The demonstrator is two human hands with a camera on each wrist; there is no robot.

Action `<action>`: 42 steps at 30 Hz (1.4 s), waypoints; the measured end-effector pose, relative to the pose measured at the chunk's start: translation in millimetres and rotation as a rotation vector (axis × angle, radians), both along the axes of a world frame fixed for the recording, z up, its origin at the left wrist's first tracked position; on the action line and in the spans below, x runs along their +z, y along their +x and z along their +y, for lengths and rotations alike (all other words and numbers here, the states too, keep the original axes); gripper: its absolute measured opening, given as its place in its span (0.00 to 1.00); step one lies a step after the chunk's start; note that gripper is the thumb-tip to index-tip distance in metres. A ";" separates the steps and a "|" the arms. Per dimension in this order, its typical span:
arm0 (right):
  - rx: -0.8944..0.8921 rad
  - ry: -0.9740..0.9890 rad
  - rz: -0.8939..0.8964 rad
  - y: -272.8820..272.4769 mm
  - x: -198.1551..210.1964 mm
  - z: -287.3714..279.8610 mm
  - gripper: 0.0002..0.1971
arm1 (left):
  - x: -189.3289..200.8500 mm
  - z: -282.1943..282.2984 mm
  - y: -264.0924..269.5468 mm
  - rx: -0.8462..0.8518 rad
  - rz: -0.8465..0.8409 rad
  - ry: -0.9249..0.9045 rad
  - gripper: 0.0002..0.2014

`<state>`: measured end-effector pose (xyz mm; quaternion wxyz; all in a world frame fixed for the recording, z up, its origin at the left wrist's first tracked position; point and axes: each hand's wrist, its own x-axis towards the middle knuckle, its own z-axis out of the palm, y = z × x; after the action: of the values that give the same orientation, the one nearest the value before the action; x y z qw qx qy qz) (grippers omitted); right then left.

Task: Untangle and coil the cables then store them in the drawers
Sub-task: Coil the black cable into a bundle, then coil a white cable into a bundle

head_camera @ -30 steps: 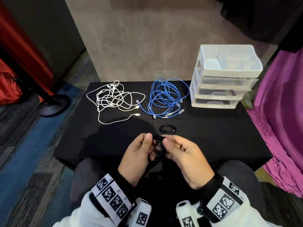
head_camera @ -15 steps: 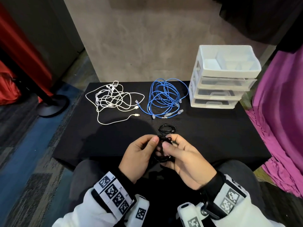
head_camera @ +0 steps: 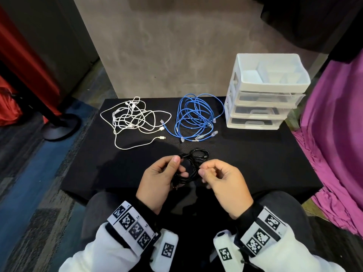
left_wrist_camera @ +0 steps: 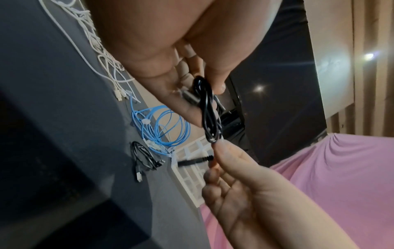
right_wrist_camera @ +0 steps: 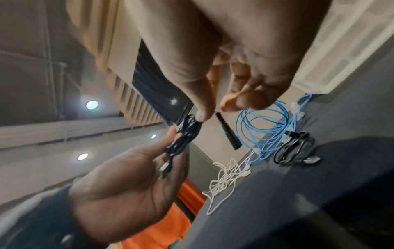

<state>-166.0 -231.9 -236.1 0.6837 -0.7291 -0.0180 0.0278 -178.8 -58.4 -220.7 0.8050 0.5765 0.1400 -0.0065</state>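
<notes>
A: So, where exactly, measured from the white plastic three-drawer unit (head_camera: 263, 95)?

B: Left of that drawer unit and nearer the body, lifted off the black tabletop (head_camera: 255, 163): thin black cable coil (left_wrist_camera: 208, 109), held between both hands. Left hand (head_camera: 159, 179) with its grip clamped round the stacked loops, thumb on top, flat silver plug (right_wrist_camera: 164, 170) lying across the palm. Right hand (head_camera: 222, 183) with thumb and forefinger pinched together on the opposite side of the loops, ribbed black plug (right_wrist_camera: 228, 133) poking out just beside the fingertips.

A: And how to finish this wind neatly?

B: Hold the loops flat and equal in the left grip. Feed the last tail round the bundle with the right, snug, never yanked at the ribbed collar. Tuck the end through to stop any springing open. Then free one hand for a drawer.

A: Much left?

B: Plenty, by the look. Second small black cable bundle (head_camera: 204, 155) on the tabletop just beyond the hands. Loose blue network cables (head_camera: 196, 116) immediately left of the drawer unit. Tangled white charging cables (head_camera: 133, 118) farther left again.

A: Any writing?

B: No brand legible anywhere. Only square black-and-white coded markers on the white wristbands (head_camera: 133, 226), with tiny characters beside them, too small to read.
</notes>
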 end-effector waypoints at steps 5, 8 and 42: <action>-0.023 0.367 0.256 -4.1 -10.5 8.8 0.10 | -14.1 -12.9 -0.2 -0.026 0.058 -0.036 0.08; -0.057 0.199 0.209 11.7 -18.9 0.1 0.07 | -30.3 -15.7 11.5 -0.060 0.142 0.143 0.09; 0.002 -0.522 -0.193 77.7 -20.1 8.0 0.04 | -54.4 111.9 137.4 -0.172 0.346 1.532 0.06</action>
<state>-88.3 -224.0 -256.2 0.4677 -0.8798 -0.0762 -0.0375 -41.4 53.5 -275.1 0.1471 0.9700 0.1838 -0.0602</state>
